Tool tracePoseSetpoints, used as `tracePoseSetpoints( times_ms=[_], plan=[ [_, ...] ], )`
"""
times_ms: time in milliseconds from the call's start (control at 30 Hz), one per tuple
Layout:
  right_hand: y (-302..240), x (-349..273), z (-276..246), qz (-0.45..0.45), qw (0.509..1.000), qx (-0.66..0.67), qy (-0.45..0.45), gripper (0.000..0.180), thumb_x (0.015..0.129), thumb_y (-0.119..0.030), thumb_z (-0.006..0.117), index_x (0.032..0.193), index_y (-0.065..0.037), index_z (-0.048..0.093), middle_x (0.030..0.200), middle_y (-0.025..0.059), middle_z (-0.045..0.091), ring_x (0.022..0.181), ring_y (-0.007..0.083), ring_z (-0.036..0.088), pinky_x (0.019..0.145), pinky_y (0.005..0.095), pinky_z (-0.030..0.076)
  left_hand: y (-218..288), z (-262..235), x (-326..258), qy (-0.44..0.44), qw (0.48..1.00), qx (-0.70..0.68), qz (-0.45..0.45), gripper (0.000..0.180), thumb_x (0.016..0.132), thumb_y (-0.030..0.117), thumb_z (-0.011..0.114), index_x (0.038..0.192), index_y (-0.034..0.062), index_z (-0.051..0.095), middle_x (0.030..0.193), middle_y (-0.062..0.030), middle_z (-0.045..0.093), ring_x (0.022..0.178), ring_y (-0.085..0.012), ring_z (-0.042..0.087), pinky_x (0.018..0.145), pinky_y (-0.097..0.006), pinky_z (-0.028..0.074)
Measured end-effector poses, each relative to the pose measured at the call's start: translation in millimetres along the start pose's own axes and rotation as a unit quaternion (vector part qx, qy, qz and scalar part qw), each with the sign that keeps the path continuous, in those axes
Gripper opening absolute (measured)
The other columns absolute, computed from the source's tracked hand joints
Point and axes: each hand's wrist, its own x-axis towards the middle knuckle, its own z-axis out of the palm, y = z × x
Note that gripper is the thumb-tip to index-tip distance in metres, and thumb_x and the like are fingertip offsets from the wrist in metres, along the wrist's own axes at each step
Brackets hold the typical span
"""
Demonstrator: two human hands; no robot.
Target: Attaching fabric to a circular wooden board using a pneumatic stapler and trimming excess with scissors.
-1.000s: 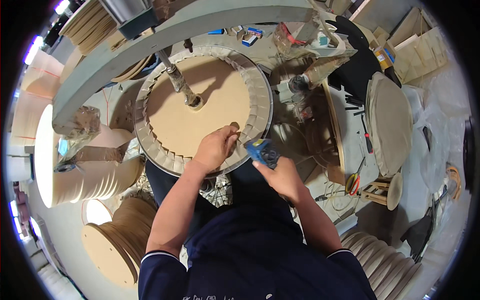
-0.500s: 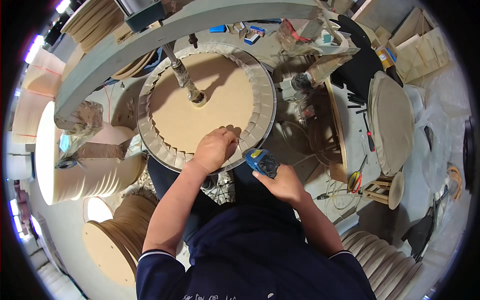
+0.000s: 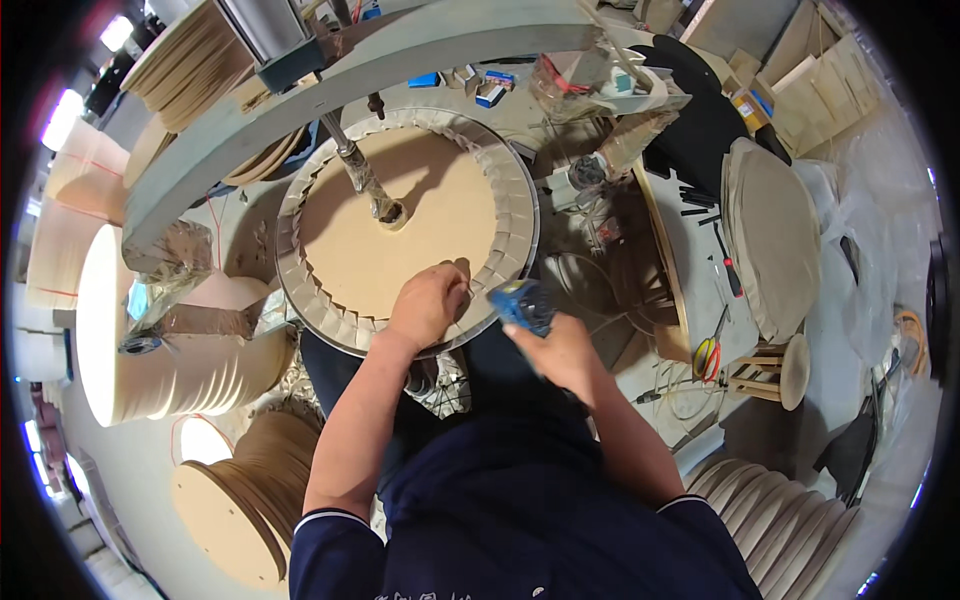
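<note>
A round wooden board (image 3: 400, 255) lies face up with a pale fabric edge (image 3: 512, 215) folded over it in pleats all the way round. My left hand (image 3: 432, 302) rests on the near right part of this border, fingers bent and closed on the fabric, their tips partly hidden. In my right hand (image 3: 560, 350) is a blue staple gun (image 3: 522, 305), slightly blurred, its nose pointing at the rim just right of my left hand. A metal rod (image 3: 365, 180), wrapped in clear film, comes down onto the board's middle.
A grey curved machine arm (image 3: 400, 55) spans above the far side. Stacked round boards (image 3: 235, 490) stand at the lower left. Right of me are scissors (image 3: 708, 358), a screwdriver (image 3: 728, 262), a stack of grey fabric rounds (image 3: 770, 240) and a small wooden stool (image 3: 770, 375).
The whole view has shifted slightly. My right hand has lifted the staple gun a little away from the fabric border. My left hand stays on the fabric near the same spot.
</note>
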Motion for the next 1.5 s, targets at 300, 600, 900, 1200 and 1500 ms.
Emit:
tracePoseSetpoints(
  times_ms=[300,600,900,1200,1500],
  plan=[
    [125.0,-21.7,-63.7,0.054,0.979,0.065,0.186,0.047,0.093,-0.038,0.074,0.12,-0.001,0.06,0.096,0.0262,0.071,0.095,0.0422,0.072,0.081,0.0475,0.054,-21.7,7.3,-20.6,0.084,0.992,-0.086,-0.029,0.016,0.103,0.017,0.062,0.1,0.0035,0.069,0.091,-0.0136,0.07,0.086,-0.0263,0.069,0.083,-0.036,0.054],
    [197.7,-7.0,-141.3,0.01,0.901,-0.047,0.431,0.036,0.095,-0.013,0.057,0.127,0.002,0.05,0.099,0.0253,0.068,0.093,0.0464,0.068,0.084,0.0511,0.054,-29.7,18.2,-18.8,0.104,0.985,-0.134,-0.044,0.014,0.1,0.013,0.072,0.097,0.0002,0.069,0.083,-0.0044,0.067,0.075,-0.0127,0.061,0.072,-0.028,0.051],
    [232.3,95.4,-183.8,0.138,0.873,-0.21,0.417,0.051,0.093,-0.014,0.058,0.139,0.007,0.048,0.124,0.0308,0.064,0.116,0.0469,0.063,0.101,0.0552,0.051,-42.6,10.3,-53.2,0.17,0.98,-0.034,-0.1,0.018,0.098,0.016,0.073,0.109,0.0014,0.071,0.096,-0.0109,0.072,0.089,-0.0209,0.07,0.083,-0.034,0.056],
    [294.5,5.7,-217.6,0.062,0.881,-0.188,0.43,0.039,0.096,-0.021,0.067,0.128,0.002,0.067,0.12,0.0235,0.07,0.113,0.0416,0.066,0.101,0.0479,0.051,2.8,6.0,-47.7,0.215,0.971,0.103,0.006,0.015,0.087,0.015,0.08,0.099,0.0072,0.076,0.096,-0.0122,0.069,0.093,-0.0322,0.066,0.083,-0.042,0.054],
    [394.3,-65.9,-213.3,0.143,0.896,-0.193,0.375,0.041,0.09,-0.024,0.07,0.124,0.0,0.068,0.113,0.0252,0.07,0.102,0.0435,0.067,0.091,0.0507,0.052,3.7,25.5,-77.0,0.228,0.965,0.119,0.043,0.017,0.078,0.008,0.084,0.09,0.0109,0.073,0.1,-0.0054,0.07,0.097,-0.0282,0.065,0.086,-0.042,0.048]
  ],
)
